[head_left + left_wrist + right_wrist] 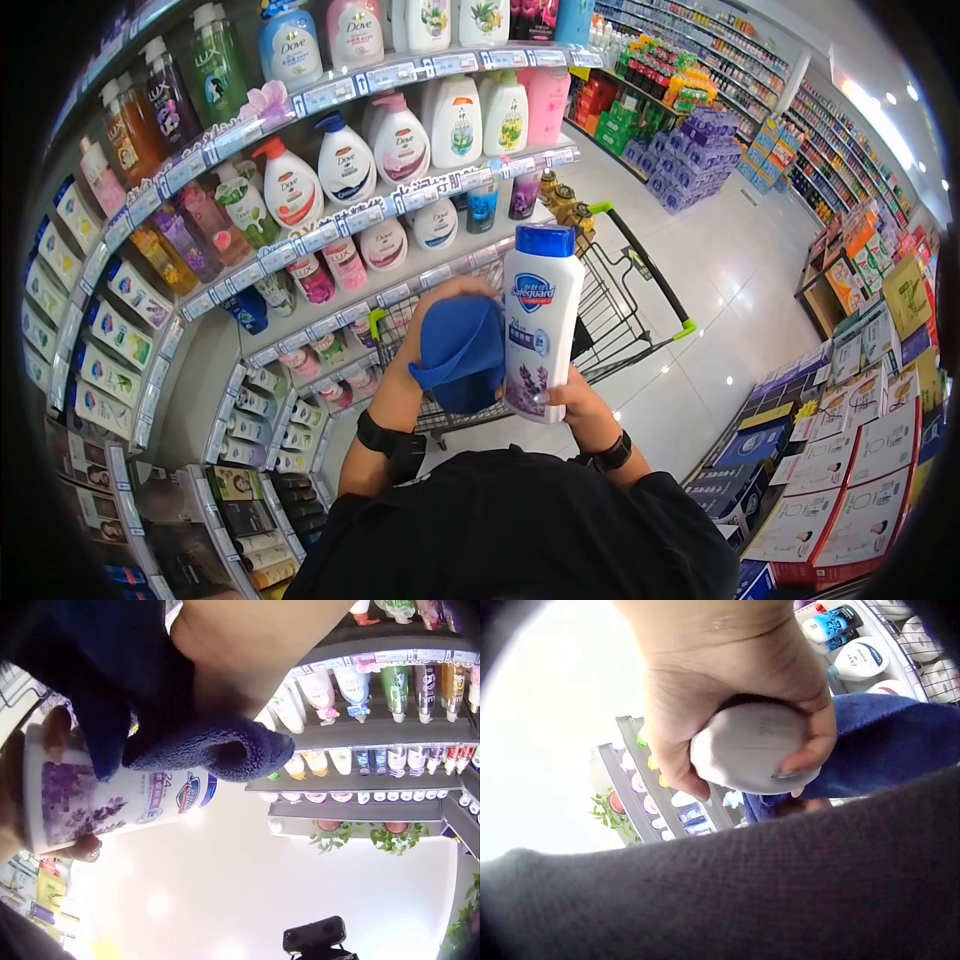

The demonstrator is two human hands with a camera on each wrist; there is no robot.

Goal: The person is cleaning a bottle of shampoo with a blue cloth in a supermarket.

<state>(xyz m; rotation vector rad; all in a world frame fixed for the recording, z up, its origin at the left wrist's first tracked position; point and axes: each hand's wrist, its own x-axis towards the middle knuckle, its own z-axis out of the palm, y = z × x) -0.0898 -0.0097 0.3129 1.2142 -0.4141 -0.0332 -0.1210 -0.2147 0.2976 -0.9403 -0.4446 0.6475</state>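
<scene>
As seen from the person, the right hand, at 12 o'clock, was clamped round the base of a white Safeguard bottle, whose blue cap pointed away. The left hand, at 11 o'clock, bore a blue cloth; its fingers were largely covered, so whether they were closed could not be determined. Cloth and bottle lay close alongside; contact was not established. Chief hazard, in judgement: with the base alone secured, a hard push near the cap could have levered the bottle loose. A slack fold of cloth could also have caught on the cap. Beyond, from 12 to 1 o'clock, was a shopping cart, which a dropped bottle might have struck. Stocked shelves ran from 9 to 12 o'clock; farther off, purple packs were stacked at 1 o'clock
</scene>
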